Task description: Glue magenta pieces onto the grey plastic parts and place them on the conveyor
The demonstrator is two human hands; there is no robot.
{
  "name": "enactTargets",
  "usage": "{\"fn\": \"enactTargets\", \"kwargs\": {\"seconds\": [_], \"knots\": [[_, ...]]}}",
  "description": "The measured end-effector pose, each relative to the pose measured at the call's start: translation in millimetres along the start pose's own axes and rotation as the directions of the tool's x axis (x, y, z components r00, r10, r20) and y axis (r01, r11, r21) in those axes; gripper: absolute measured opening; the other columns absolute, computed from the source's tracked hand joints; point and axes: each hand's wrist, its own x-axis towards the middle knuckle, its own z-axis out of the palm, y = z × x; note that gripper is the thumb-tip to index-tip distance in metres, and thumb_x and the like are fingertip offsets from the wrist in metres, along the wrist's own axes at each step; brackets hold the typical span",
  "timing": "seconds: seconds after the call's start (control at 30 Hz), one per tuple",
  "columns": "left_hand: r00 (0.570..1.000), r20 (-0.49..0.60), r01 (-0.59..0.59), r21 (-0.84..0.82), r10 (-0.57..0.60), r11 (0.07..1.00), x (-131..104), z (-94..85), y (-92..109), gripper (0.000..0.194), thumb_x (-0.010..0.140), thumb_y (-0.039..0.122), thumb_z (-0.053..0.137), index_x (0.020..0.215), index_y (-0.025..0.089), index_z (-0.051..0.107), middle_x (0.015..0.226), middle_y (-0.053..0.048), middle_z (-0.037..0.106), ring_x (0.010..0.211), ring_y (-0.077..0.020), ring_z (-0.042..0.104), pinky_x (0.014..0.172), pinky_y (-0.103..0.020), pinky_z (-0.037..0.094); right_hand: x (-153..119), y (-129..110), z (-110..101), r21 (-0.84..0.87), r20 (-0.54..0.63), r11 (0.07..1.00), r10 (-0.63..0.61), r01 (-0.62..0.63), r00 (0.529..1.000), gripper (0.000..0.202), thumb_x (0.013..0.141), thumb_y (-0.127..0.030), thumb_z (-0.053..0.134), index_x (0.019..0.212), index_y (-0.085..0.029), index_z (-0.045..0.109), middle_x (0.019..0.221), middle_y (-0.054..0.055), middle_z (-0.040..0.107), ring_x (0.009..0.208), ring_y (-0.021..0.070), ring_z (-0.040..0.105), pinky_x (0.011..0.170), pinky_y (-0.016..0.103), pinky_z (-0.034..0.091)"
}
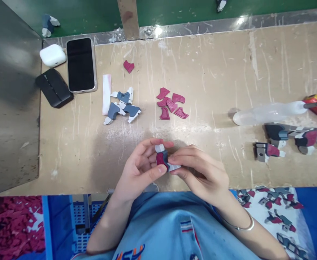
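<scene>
Between my two hands, over the front of the table, is a small plastic part in grey-blue and white with a dark red panel on its face. My left hand grips it from the left, thumb on its lower edge and fingers behind. The fingertips of my right hand pinch its right side near a white end. Farther back lie several loose dark red pieces in a cluster, and one more red piece by itself. Several grey-blue and white parts sit to the left of the cluster.
A phone, a white earbud case and a black box lie at the back left. On the right are a translucent bottle and assembled parts. Below the table edge, a bin of red pieces stands left.
</scene>
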Motion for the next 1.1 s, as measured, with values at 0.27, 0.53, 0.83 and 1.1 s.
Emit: {"fn": "enactTargets", "kwargs": {"seconds": [0.27, 0.53, 0.83, 1.1], "knots": [[0.999, -0.037, -0.032, 0.072, 0.035, 0.997, 3, 3.3, 1, 0.039, 0.089, 0.035, 0.088, 0.119, 0.026, 0.066, 0.122, -0.008, 0.080, 0.096, -0.0193, 0.079, 0.084, -0.031, 0.067, 1, 1, -1, -0.016, 0.007, 1.000, -0.011, 0.011, 1.000, 0.027, 0.099, -0.006, 0.066, 0.119, -0.022, 0.074, 0.099, 0.006, 0.083, 0.090, 0.0218, 0.080, 0.079, 0.037, 0.068], [0.995, -0.095, -0.023, 0.074, 0.030, 0.997, 5, 5.6, -3, 0.051, 0.084, 0.039, 0.092, 0.124, 0.028, 0.062, 0.123, -0.006, 0.076, 0.097, -0.0177, 0.078, 0.086, -0.029, 0.066, -4, 4, 6, 0.012, -0.170, 1.000, -0.019, 0.021, 0.985, 0.027, 0.096, -0.008, 0.071, 0.116, -0.025, 0.076, 0.095, 0.007, 0.083, 0.084, 0.0246, 0.080, 0.073, 0.041, 0.068], [0.933, -0.155, -0.221, 0.466, 0.325, 0.857, -8, 24.6, 3, 0.049, 0.090, 0.008, 0.080, 0.127, 0.028, 0.055, 0.116, -0.003, 0.082, 0.109, -0.0205, 0.081, 0.100, -0.036, 0.066, -7, 0, -2, 0.142, -0.087, 0.934, 0.342, -0.328, 0.936, 0.025, 0.096, -0.020, 0.074, 0.121, -0.026, 0.076, 0.100, 0.006, 0.081, 0.082, 0.0203, 0.077, 0.075, 0.033, 0.067], [0.909, -0.170, -0.315, 0.315, 0.380, 0.895, -5, 31.0, -4, 0.060, 0.085, 0.000, 0.084, 0.125, 0.030, 0.050, 0.100, 0.007, 0.081, 0.097, -0.0119, 0.084, 0.094, -0.023, 0.066, -4, 0, 0, 0.210, -0.063, 0.934, 0.308, -0.289, 0.949, 0.020, 0.097, -0.023, 0.073, 0.117, -0.024, 0.074, 0.094, 0.007, 0.079, 0.076, 0.0194, 0.075, 0.063, 0.029, 0.064]]}}
